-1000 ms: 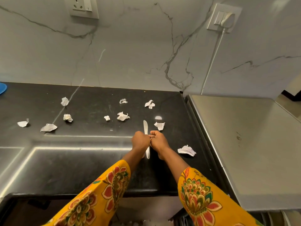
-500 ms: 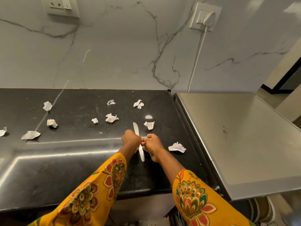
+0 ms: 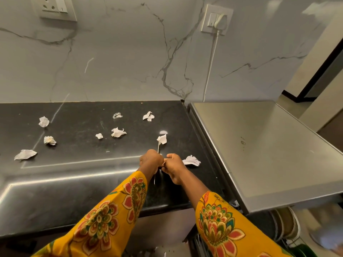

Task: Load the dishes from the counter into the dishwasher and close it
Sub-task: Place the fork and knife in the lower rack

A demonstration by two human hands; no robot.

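Observation:
A white knife [image 3: 158,147] is held just above the black counter [image 3: 78,182], turned edge-on so it shows as a thin line. My left hand [image 3: 151,160] is curled in a fist round its middle. My right hand [image 3: 173,166] is pressed against the left one, its fingers curled at the same spot on the knife. The knife's lower end [image 3: 154,179] pokes out below my hands. To the right stands the dishwasher with its steel top [image 3: 259,154]. Plates [image 3: 286,225] stand in its rack at the lower right.
Several crumpled paper scraps lie on the counter, one [image 3: 192,160] right beside my right hand and another [image 3: 162,139] just past the knife tip. A plug and white cable [image 3: 211,67] run down the marble wall behind.
The knife has turned from lying flat to edge-on in my hands. Both hands stay together in the same place on the counter. The view has swung slightly right.

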